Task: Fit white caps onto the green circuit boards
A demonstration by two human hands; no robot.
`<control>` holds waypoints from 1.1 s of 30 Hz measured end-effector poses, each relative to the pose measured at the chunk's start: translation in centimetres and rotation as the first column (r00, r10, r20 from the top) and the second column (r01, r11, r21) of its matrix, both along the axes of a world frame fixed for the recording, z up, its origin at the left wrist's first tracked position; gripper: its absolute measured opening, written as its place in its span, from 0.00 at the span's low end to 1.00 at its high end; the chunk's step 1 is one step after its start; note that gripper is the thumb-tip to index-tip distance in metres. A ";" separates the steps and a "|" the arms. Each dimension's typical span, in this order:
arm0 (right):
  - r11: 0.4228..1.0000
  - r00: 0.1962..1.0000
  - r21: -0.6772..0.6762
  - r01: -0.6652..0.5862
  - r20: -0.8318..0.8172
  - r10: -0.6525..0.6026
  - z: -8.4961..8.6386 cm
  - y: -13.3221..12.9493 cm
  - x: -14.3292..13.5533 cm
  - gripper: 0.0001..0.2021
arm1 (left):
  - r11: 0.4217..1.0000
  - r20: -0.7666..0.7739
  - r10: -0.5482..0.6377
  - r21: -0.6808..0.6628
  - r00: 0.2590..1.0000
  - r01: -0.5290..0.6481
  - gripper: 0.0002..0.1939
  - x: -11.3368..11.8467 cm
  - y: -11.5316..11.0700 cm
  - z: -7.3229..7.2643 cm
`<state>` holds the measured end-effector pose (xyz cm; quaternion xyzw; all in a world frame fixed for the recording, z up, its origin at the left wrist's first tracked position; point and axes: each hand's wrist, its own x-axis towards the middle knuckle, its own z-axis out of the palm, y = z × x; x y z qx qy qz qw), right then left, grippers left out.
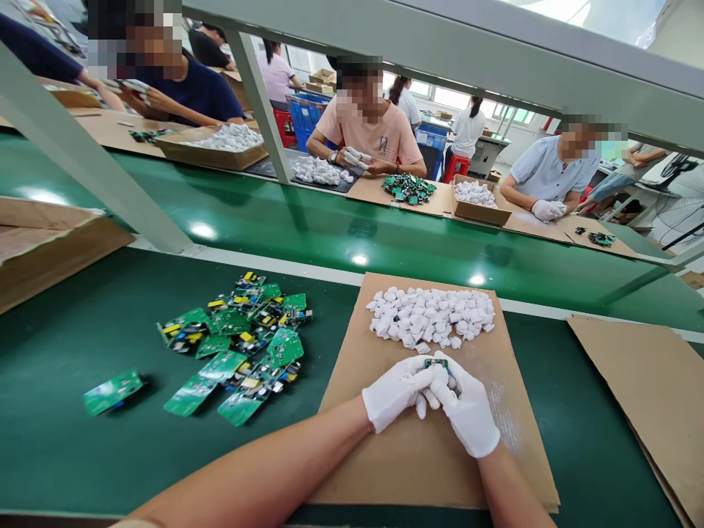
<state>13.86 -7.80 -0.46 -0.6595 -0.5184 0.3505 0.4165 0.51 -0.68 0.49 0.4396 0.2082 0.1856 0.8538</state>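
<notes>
Both my hands wear white gloves and meet over a cardboard sheet [352, 447]. Between them is a small green circuit board [436, 363], mostly hidden by the fingers. My left hand [397, 390] pinches it from the left, and my right hand [466, 411] closes round it from the right. Just beyond the fingertips lies a heap of small white lumps [432, 315] on the cardboard. To the left, a pile of green circuit boards [236, 330] with yellow and black parts rests on the dark green table. One board [113, 392] lies apart from that pile.
A cardboard box [55, 242] stands at the left edge. More cardboard sheets [643, 396] lie on the right. Past a grey frame post [132, 169] runs a green belt surface [308, 220]. Several co-workers sit across it, with boards and a box of white lumps [481, 213].
</notes>
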 end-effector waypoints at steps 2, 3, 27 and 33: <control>0.999 0.998 0.016 -0.035 -0.055 0.036 -0.1 0.0 0.3 0.24 | 1.000 -0.004 -0.001 0.009 1.000 0.001 0.18 0.0 0.0 -0.1; 0.998 0.995 0.033 -0.044 -0.085 0.046 -0.1 0.1 0.4 0.25 | 1.000 -0.001 -0.001 0.018 1.000 0.001 0.18 -0.1 0.0 -0.2; 0.994 0.984 0.106 0.041 -0.175 -0.022 0.5 -0.5 0.6 0.23 | 0.987 0.026 0.067 0.144 0.997 -0.071 0.17 -1.0 -0.1 0.2; 0.992 0.997 0.120 0.049 -0.068 -0.042 0.2 -0.2 0.3 0.22 | 0.890 -0.077 0.235 0.419 0.969 -0.183 0.24 -1.7 7.1 2.6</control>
